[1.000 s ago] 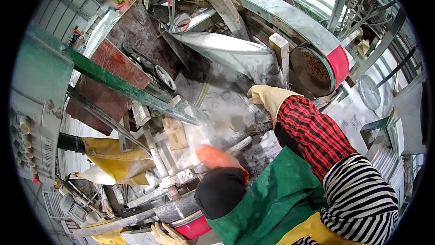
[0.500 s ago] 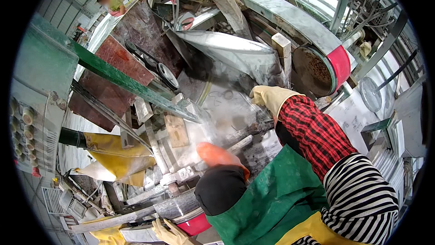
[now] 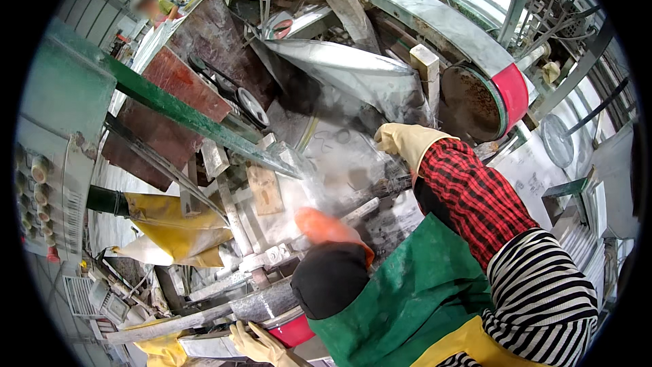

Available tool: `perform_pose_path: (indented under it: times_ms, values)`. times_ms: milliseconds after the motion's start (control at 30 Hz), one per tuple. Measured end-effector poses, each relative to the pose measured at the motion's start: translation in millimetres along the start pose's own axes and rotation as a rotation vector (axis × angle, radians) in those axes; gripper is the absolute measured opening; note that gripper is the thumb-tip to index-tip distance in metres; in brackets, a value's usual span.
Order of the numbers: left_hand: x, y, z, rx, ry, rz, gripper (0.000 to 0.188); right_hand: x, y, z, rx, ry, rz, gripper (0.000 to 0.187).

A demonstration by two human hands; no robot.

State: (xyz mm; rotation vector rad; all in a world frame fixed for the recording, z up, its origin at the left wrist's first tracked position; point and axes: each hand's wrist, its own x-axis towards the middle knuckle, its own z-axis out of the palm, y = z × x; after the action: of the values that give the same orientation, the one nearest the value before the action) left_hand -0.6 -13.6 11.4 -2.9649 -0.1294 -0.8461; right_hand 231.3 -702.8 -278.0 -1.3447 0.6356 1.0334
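Note:
My right hand [image 3: 407, 143], in a cream glove, reaches forward over a dusty pale work surface [image 3: 339, 153]. Its fingers curl down, and what they close on is hidden. Nearby stand a squared wooden block [image 3: 426, 71] and a round, rust-stained disc [image 3: 470, 101]. At the lower edge my left hand [image 3: 260, 345], gloved in cream too, lies with fingers spread against a curved piece with a red band [image 3: 293, 331]. An orange rounded shape [image 3: 327, 226], perhaps a boot toe, shows between my hands beyond a black rounded form [image 3: 331, 281].
A green beam [image 3: 197, 133] slants across the left, with reddish-brown panels [image 3: 166, 119] behind it. A long curved pale slab [image 3: 435, 17] spans the upper right. Yellow cloth [image 3: 173, 228] hangs at left by a button panel [image 3: 41, 190]. Another person [image 3: 161, 8] is far off.
My right hand has shifted very slightly upward in the picture. The left hand stays nearly in place. The distant person has moved a little to the left.

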Motion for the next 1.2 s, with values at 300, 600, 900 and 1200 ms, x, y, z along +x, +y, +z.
perform_pose_path:
  times_ms: [300,600,900,1200]
  values:
    - [-2.7,9.1,3.2,-0.034,0.029,-0.023,0.030,-117.4,-23.8,63.6,-0.646,0.380,-0.303,0.055]
    - [-7.4,17.3,0.8,-0.023,0.031,-0.030,0.031,-104.9,-30.5,51.1,-0.220,0.222,-0.238,0.030]
    - [-5.6,2.7,-4.8,-0.082,-0.120,-0.437,0.057,-98.4,-45.1,69.4,-0.697,0.263,-0.223,0.049]
    - [-2.8,-12.8,16.2,-0.619,-0.104,-0.646,0.052,1.2,-23.7,22.7,-0.210,0.049,-0.269,0.048]
